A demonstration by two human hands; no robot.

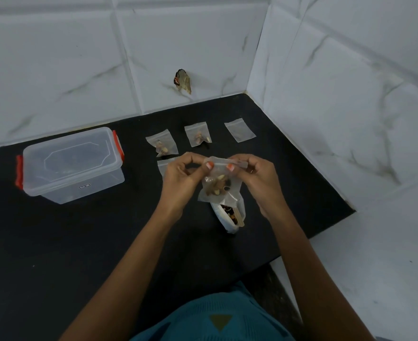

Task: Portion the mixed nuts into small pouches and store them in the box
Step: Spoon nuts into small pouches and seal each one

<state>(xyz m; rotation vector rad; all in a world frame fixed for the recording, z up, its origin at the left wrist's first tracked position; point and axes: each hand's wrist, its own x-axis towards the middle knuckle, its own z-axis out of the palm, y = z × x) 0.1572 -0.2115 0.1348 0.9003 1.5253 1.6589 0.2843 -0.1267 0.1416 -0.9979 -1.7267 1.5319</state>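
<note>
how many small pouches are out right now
5. Back row: left pouch and middle pouch with nuts, empty pouch to their right. A half-hidden pouch sits behind the left hand, which with the right hand pinches the held pouch. More could be hidden.

Bare counter (55,254) runs wide from the near edge up to the box (75,183), whose lid (70,153) sits on and bars entry from above. The left hand (180,175) and right hand (254,175) pinch the held pouch (219,190) right over the nut bag (230,217). Beyond, three pouches (198,134) lie apart in a row; the back wall (80,70) and side wall (350,119) close it in.
</note>
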